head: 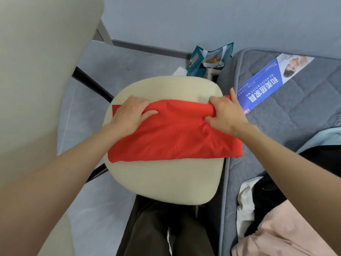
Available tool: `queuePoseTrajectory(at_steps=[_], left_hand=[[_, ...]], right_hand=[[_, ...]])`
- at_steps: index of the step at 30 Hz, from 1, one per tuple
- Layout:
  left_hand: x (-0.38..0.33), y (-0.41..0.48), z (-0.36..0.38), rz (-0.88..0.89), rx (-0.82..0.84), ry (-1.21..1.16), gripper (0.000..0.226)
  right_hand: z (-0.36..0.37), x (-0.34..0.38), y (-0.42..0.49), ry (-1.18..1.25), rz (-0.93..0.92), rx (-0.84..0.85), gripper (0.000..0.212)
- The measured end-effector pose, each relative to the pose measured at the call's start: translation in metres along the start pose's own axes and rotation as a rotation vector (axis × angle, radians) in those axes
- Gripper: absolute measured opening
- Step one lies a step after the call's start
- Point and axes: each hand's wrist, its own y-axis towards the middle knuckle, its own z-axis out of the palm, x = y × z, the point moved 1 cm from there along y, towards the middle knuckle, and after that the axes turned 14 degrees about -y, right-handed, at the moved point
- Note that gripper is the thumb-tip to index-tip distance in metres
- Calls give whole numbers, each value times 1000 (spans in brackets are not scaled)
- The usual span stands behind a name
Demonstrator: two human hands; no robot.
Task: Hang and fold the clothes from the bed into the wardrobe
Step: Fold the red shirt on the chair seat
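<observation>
A red garment (pixel 173 135) lies folded across a cream chair seat (pixel 162 183) in front of me. My left hand (pixel 131 115) grips the garment's far edge at its left end, thumb on top of the fabric. My right hand (pixel 227 115) grips the same far edge at the right end, fingers curled round a rolled fold. The far edge is lifted slightly off the seat between both hands. On the grey mattress (pixel 295 111) at the right lie more clothes: a pink piece (pixel 287 231), a white piece (pixel 245 206), a black piece (pixel 323 163) and a light blue piece (pixel 321 137).
A blue printed label (pixel 265 84) lies on the mattress. A teal bag (pixel 208 60) stands on the grey floor behind the chair. A cream panel (pixel 36 71) fills the left side. My dark trousers (pixel 162 230) show below the seat.
</observation>
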Motion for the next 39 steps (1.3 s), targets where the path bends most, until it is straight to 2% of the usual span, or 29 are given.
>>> queuePoseTrajectory(at_steps=[5, 8, 10, 13, 16, 18, 20, 24, 28, 32, 35, 37, 39], left_hand=[[-15, -40, -15, -38, 179, 76, 63], [-14, -47, -18, -87, 271, 188, 57], [-11, -42, -15, -107, 216, 285, 46], [-5, -29, -5, -202, 67, 313, 31], [-9, -25, 14, -302, -42, 222, 47], [-21, -25, 34, -239, 1, 193, 53], [-30, -24, 54, -223, 95, 146, 57], [-13, -32, 77, -411, 224, 144, 61], [0, -42, 79, -512, 198, 154, 61], [-11, -25, 73, -347, 114, 163, 62], [-17, -1, 69, -282, 193, 128, 60], [-22, 14, 70, -250, 174, 123, 59], [-27, 25, 73, -218, 94, 131, 58]], right_hand=[[-18, 13, -51, 13, 23, 64, 28], [-20, 17, -55, -36, 58, 92, 27], [-17, 19, -47, -115, 77, 139, 31], [-7, 22, -32, -259, 158, 107, 52], [6, 35, -30, -235, 96, 73, 73], [20, 47, -36, -160, 31, 92, 77], [38, 56, -43, -64, 54, 148, 74], [71, 45, -60, 41, 230, 239, 66], [75, 27, -68, 81, 206, 243, 70], [56, 39, -80, 38, 4, 130, 78], [49, 57, -96, 69, -151, 7, 61], [50, 70, -106, 66, -141, -34, 52], [58, 78, -113, 82, -91, 21, 55]])
